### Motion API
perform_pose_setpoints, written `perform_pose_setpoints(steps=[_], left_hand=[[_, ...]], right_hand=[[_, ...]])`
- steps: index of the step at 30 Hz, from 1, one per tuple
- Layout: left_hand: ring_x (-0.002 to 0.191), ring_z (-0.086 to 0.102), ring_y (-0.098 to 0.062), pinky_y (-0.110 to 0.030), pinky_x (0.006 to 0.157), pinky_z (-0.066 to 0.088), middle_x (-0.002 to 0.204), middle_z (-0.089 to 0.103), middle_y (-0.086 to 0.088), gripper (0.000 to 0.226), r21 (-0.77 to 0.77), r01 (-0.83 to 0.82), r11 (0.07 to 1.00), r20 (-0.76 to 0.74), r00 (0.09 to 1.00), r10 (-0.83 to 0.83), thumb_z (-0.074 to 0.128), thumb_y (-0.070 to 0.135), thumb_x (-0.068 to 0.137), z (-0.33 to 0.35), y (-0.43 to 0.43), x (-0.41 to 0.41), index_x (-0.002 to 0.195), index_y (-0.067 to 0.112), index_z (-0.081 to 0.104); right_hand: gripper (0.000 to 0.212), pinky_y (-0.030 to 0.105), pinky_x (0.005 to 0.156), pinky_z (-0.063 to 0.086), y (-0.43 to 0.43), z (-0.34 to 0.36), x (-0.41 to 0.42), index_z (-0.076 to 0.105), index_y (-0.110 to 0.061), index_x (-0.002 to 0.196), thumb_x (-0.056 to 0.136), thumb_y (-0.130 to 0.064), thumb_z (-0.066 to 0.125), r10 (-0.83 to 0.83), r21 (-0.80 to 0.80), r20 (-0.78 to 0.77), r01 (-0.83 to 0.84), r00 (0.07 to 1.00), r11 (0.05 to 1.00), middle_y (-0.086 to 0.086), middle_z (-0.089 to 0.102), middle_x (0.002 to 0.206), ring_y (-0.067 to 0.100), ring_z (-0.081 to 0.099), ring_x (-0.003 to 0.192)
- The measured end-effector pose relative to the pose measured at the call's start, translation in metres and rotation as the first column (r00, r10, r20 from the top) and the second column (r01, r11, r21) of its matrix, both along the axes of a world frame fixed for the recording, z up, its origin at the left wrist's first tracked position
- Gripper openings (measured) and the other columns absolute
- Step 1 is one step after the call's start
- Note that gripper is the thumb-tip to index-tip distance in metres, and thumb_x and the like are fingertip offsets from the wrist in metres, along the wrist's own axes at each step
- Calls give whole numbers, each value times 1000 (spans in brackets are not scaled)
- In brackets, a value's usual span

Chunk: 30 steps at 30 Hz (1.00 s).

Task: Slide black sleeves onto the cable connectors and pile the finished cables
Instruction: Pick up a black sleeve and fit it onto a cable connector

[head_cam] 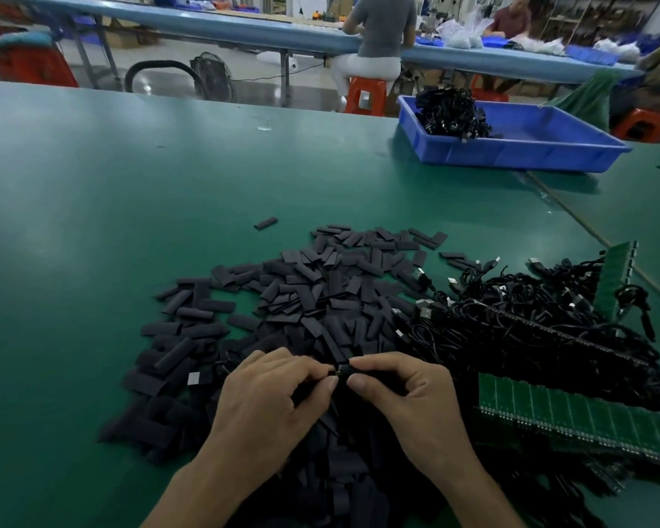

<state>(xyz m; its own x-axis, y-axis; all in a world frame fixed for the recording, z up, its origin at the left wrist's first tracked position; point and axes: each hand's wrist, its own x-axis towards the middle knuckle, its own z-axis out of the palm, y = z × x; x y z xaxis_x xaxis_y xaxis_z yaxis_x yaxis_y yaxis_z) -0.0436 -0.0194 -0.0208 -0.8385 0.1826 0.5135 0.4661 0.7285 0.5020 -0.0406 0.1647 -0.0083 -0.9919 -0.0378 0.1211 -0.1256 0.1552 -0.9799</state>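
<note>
A broad green matte worktop [111, 192] carries a spread heap of flat black sleeves [321, 291], tangled black cables [530, 318], green strips [572, 413], and a blue plastic tray [511, 150].

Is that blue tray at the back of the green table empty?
No, the blue tray holds a heap of black cables piled in its left end.

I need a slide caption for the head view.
Left hand and right hand bring a black sleeve to a cable connector above the sleeve pile.
</note>
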Motion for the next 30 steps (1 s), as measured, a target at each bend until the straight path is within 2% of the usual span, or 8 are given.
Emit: perform_pose_setpoints(steps=[6, 9, 12, 16, 18, 21, 25, 30], left_hand=[[72, 49, 3, -23, 69, 41, 73, 61, 23, 28, -33, 16, 999, -19, 1000, -16, 53, 44, 90, 2, -1, -1, 86, 27, 74], [70, 53, 2, -27, 65, 51, 75, 65, 21, 31, -37, 37, 999, -18, 999, -38, 52, 46, 92, 1, -2, 0, 88, 25, 74], [70, 55, 1, -31, 65, 53, 76, 66, 19, 33, 8, 38, 999, 12, 999, -38, 51, 50, 92, 2, -1, 0, 88, 26, 74], [72, 57, 2, -32, 70, 53, 76, 66, 23, 32, 81, 12, 997, 55, 998, -17, 51, 53, 92, 1, 0, 0, 84, 31, 73], [73, 59, 1, -35, 73, 54, 77, 67, 23, 33, 90, -3, 996, 65, 998, -3, 50, 54, 92, 0, 2, -1, 84, 31, 72], [69, 55, 1, -32, 66, 52, 70, 63, 24, 33, 69, -37, 997, 41, 999, 34, 50, 53, 92, 0, 6, -2, 81, 30, 72], [66, 54, -1, -26, 65, 48, 66, 61, 22, 36, 61, -43, 997, 42, 998, 41, 48, 51, 91, 2, 10, -1, 80, 27, 72], [64, 54, 2, -28, 69, 48, 65, 62, 18, 27, 76, -56, 996, 99, 994, 49, 57, 45, 88, 2, 12, -2, 81, 25, 74]], right_hand=[[14, 19, 75, 56, 0, -1, -1, 81, -33, 83, 74, -22, 81, 8, -48, -18, -9, 1000, 999, -7, 78, 85, 8, 74, 83], [16, 16, 75, 55, 0, 2, -1, 79, -32, 85, 69, -30, 80, 33, -57, -19, -34, 999, 998, -9, 78, 86, 6, 73, 85], [19, 15, 76, 55, -1, 3, -1, 78, -31, 89, 70, -29, 81, 37, -42, 1, -37, 999, 998, -11, 77, 89, 4, 73, 87], [36, 18, 74, 56, -3, 0, -1, 72, -34, 105, 76, -17, 85, -70, -34, -8, 70, 998, 997, -13, 75, 89, 5, 72, 85], [35, 17, 69, 55, -7, -4, 0, 70, -31, 102, 75, -17, 87, -158, -84, -15, 156, 987, 984, -10, 75, 85, 7, 72, 78], [28, 13, 68, 54, -10, -7, 1, 72, -33, 95, 76, -16, 86, -228, -130, -43, 221, 973, 967, -12, 75, 85, 5, 72, 78], [36, 12, 73, 54, -12, -4, 2, 70, -39, 107, 80, -16, 82, -164, -165, -39, 155, 986, 974, -12, 76, 86, 3, 72, 82], [44, 10, 78, 52, -15, -3, 1, 65, -43, 113, 83, -14, 80, -141, -74, -86, 135, 986, 988, -19, 75, 90, 1, 71, 87]])
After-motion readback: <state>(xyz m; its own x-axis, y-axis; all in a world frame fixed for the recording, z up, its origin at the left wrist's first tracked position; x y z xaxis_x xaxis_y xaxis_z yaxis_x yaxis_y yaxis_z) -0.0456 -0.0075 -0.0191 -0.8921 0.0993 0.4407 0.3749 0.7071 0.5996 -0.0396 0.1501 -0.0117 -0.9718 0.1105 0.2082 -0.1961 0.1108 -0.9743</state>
